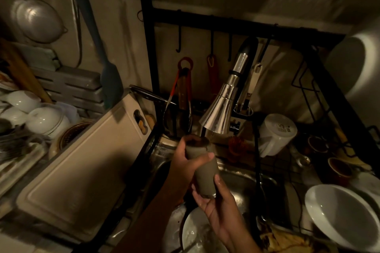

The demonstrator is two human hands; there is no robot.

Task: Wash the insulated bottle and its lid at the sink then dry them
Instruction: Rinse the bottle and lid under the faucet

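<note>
At the far left a dish rack (14,162) is crowded with white bowls (46,121), and a metal colander (37,20) hangs on the wall above it. Just right of the rack a pale cutting board (82,162) lies flat along the left edge of the sink (246,187). A dark spatula (111,86) hangs down over the board's far end.

The left hand (183,158) reaches in from the lower left and grips the upper part of the bottle (205,172), with its thumb (202,159) curled across the front and the other fingers wrapped behind. The bottle is grey-green and held tilted over the sink. Its open mouth is at the top, just under the wide chrome head of the faucet (222,109). The right hand (220,211) holds the bottle's lower end, with its fingers (196,193) curled under the base and the thumb up along the side. Below the hands a white plate (195,232) lies in the sink.

Behind the faucet a black rack (226,22) carries hooks with utensils hanging from them. To the right of the faucet a white mug (275,133) rests upside down. Further right, near the bottom corner, a large white bowl (339,215) sits tilted on the wire shelf. It is too dim to pick out the lid.
</note>
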